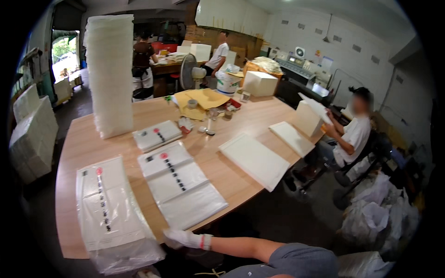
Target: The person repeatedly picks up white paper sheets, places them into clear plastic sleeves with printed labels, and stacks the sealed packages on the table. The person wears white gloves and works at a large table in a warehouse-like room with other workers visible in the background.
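Note:
My right hand (184, 239), in a white glove with a red-striped cuff, reaches across at the table's near edge. Its fingers are blurred, and I cannot tell whether they hold anything. Only a sliver of white glove, likely my left hand (147, 274), shows at the bottom edge, under a clear plastic bag (121, 255). That bag encloses a white sheet pack (105, 204) with a red round mark and dark lettering, and overhangs the table edge. Right of it lies a flat stack of printed plastic bags (183, 185), just beyond my right hand.
A tall white stack (110, 76) stands at the table's far left, by a smaller printed bag stack (157, 135). White packs (255, 160) lie to the right. Cups and yellow paper (204, 98) sit farther back. A seated co-worker (354, 132) at the right holds a white sheet.

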